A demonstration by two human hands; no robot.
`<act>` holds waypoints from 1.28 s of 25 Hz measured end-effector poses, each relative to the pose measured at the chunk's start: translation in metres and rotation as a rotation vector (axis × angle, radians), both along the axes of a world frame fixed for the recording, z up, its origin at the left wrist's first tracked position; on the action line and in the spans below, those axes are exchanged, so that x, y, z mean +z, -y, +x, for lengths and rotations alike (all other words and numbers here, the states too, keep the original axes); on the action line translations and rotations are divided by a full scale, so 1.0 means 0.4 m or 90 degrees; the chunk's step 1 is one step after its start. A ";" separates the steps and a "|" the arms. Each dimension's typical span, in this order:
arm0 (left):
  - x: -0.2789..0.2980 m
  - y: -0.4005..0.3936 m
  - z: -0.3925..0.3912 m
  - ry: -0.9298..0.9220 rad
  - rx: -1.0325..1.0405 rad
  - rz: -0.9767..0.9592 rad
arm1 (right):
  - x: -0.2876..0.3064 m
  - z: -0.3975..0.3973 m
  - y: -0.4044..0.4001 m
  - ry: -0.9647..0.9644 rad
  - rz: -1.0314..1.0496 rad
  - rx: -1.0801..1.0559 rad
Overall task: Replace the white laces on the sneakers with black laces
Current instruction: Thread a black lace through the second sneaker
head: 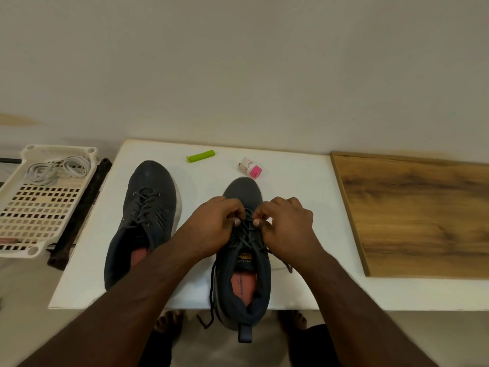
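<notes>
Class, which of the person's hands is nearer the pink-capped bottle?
Right. The right hand sits just below the pink-capped bottle, while the left hand is farther off, down to its left.

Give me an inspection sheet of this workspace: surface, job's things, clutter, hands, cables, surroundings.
Surface: white board with a wood panel on its right.
Job's things: left sneaker laced in black; right sneaker black-laced, heel overhanging the near edge, lace ends loose; white laces in the basket.
Clutter: green clip, pink-capped bottle lying on its side.
Hands: left hand and right hand both pinch the black lace on the right sneaker.
Cables: nothing seen.
Surroundings: plain wall; dark bar beside the basket; bare feet below.
</notes>
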State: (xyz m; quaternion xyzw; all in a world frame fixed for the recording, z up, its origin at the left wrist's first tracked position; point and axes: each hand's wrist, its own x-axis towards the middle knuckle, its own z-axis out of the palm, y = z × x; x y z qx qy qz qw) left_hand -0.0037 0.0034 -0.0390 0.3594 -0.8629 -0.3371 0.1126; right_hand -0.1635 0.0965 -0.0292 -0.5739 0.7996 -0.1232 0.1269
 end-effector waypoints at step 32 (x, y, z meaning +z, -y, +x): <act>0.009 0.005 -0.015 -0.015 0.124 0.052 | -0.012 -0.012 0.015 0.288 -0.055 -0.087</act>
